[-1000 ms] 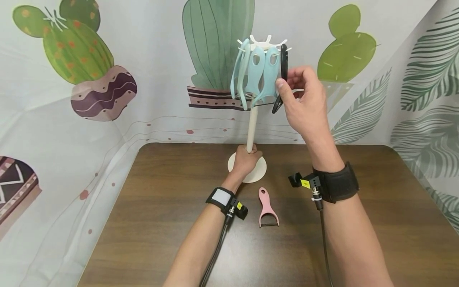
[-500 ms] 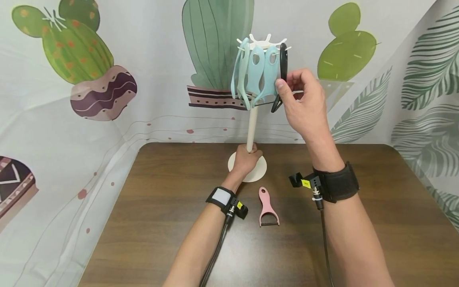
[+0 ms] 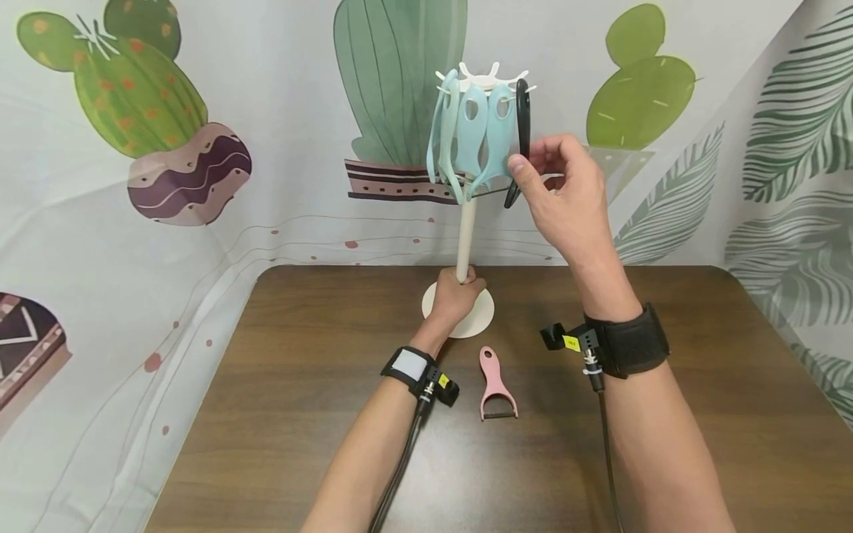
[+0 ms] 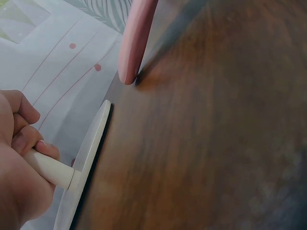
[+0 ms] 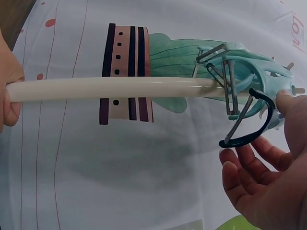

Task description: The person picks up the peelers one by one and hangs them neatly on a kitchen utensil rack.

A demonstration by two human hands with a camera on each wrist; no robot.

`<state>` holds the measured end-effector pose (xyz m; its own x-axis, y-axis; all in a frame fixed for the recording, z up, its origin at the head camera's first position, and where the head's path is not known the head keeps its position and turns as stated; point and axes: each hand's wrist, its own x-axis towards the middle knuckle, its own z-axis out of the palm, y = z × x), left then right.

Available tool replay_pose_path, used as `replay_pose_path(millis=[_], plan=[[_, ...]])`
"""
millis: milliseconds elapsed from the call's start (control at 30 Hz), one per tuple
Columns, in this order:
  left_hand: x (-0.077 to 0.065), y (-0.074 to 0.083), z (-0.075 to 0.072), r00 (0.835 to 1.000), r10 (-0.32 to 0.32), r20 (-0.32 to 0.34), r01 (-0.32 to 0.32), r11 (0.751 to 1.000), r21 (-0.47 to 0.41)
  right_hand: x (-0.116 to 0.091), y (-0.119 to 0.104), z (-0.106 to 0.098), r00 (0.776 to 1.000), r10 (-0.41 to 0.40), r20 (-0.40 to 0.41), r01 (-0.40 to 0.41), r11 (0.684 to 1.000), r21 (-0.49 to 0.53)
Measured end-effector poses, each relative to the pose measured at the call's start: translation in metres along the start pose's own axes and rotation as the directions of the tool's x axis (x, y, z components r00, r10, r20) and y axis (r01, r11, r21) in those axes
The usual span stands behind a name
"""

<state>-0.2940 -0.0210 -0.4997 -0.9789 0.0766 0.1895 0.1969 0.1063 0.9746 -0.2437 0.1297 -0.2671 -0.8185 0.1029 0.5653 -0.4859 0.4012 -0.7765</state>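
A cream stand with a round base point(image 3: 476, 322), an upright pole point(image 3: 467, 229) and a ring of white hooks point(image 3: 489, 80) carries several light blue Y-shaped peelers point(image 3: 472, 129) and one black peeler point(image 3: 523, 118). My left hand point(image 3: 455, 296) grips the pole just above its base, its fingers wrapped round it in the left wrist view. At the right of the ring, my right hand point(image 3: 566, 185) loosely holds the hanging black peeler, thumb in front and curled fingers on its other side. A pink peeler point(image 3: 494, 385) lies on the table, blade end toward me.
The brown wooden table point(image 3: 300, 414) has its far edge close to a cloth point(image 3: 293, 148) printed with cacti and leaves. Black wrist straps point(image 3: 626, 344) with cameras and cables run along both forearms.
My right hand has slid slightly down along the black peeler, which stays hanging from its hook. The left hand keeps its grip on the pole. The view has shifted a little.
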Motion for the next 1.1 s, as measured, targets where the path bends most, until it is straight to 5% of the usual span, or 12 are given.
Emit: replay_pose_path(millis=[1100], plan=[[-0.002,0.001,0.0,1.0,-0.009,-0.013,0.01,1.0,0.017,-0.015,0.021,-0.012,0.996,0.046,0.07,-0.042,0.998,-0.055]])
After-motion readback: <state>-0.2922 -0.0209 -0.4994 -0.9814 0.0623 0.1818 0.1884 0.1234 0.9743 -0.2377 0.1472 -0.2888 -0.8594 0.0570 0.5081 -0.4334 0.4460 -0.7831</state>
